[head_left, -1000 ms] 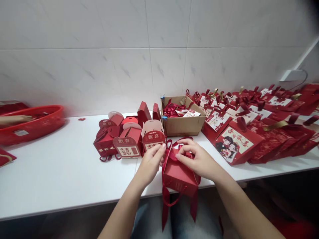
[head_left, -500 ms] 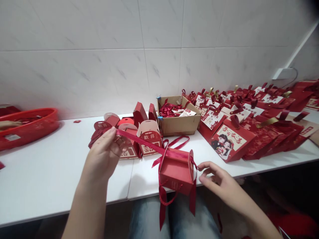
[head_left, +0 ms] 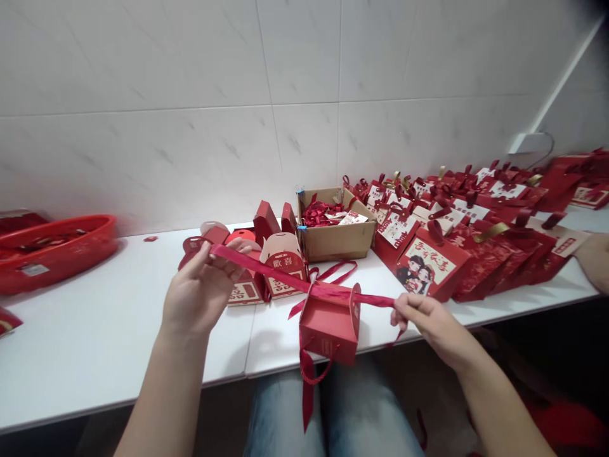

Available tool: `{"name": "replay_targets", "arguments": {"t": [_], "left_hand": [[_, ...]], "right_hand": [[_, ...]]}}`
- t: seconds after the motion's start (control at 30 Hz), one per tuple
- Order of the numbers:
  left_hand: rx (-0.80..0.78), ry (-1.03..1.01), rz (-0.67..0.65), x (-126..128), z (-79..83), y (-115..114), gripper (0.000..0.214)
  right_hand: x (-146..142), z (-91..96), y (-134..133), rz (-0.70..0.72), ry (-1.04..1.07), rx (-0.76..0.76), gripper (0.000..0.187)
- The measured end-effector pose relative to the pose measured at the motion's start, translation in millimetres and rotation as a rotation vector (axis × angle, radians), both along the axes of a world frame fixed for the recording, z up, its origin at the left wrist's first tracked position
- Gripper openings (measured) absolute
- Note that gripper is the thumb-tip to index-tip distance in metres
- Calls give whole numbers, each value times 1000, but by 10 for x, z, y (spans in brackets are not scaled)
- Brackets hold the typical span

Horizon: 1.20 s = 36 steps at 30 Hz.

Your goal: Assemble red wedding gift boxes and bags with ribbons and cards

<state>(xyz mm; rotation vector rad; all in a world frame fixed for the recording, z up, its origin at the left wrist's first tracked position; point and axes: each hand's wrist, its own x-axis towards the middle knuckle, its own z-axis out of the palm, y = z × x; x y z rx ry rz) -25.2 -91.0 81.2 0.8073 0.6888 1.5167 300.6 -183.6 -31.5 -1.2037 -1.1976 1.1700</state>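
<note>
A small red gift box (head_left: 330, 324) rests at the table's front edge, a twisted red cord handle (head_left: 316, 379) hanging from its near side. Dark red satin ribbon (head_left: 271, 271) runs across its top. My left hand (head_left: 202, 285) pinches one end of that ribbon, raised to the left of the box. To the right, my right hand (head_left: 421, 320) grips the other end, so the ribbon stretches out on both sides. Another ribbon tail dangles below the table edge at the box's left. Several red boxes (head_left: 285, 266) with white-patterned fronts stand just behind my left hand.
An open cardboard box (head_left: 340, 242) of red ribbons and cards stands by the wall. Rows of finished red gift bags (head_left: 431, 260) fill the right side. A red plastic basin (head_left: 57, 257) is at far left. Another person's arm (head_left: 594, 261) shows at the right edge.
My right hand has taken hold of the ribbon end that hung at the box's right and drawn it out to the right. Another person's hand has left the basin; an arm appears at far right.
</note>
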Motion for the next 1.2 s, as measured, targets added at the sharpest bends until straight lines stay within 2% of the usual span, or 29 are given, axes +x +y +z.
{"name": "replay_targets", "arguments": {"t": [0.1, 0.17, 0.3, 0.43, 0.6, 0.73, 0.83, 0.93, 1.03, 1.2], "left_hand": [[31, -68, -82, -1, -3, 21, 35], [51, -100, -118, -3, -1, 28, 34], [102, -117, -141, -8, 35, 26, 30], [168, -103, -143, 13, 124, 15, 23], [177, 49, -22, 68, 274, -6, 21], [210, 188, 4, 100, 366, -26, 18], [241, 242, 63, 103, 397, -62, 19], [260, 275, 159, 90, 407, -125, 26], [289, 327, 163, 81, 413, -204, 28], [334, 434, 184, 156, 406, -265, 22]], "right_hand": [[137, 178, 41, -54, 270, 3, 33], [198, 312, 74, -96, 376, 7, 31], [253, 602, 140, -94, 345, 40, 35], [221, 866, 227, -19, 318, 93, 26], [68, 1079, 416, 70, 275, 191, 26], [-99, 1161, 586, 93, 226, 313, 28], [-205, 1180, 677, 83, 288, 369, 30], [-295, 1173, 728, 22, 347, 459, 26], [-386, 1143, 762, -15, 314, 535, 16], [-537, 1114, 855, -113, 292, 582, 27]]}}
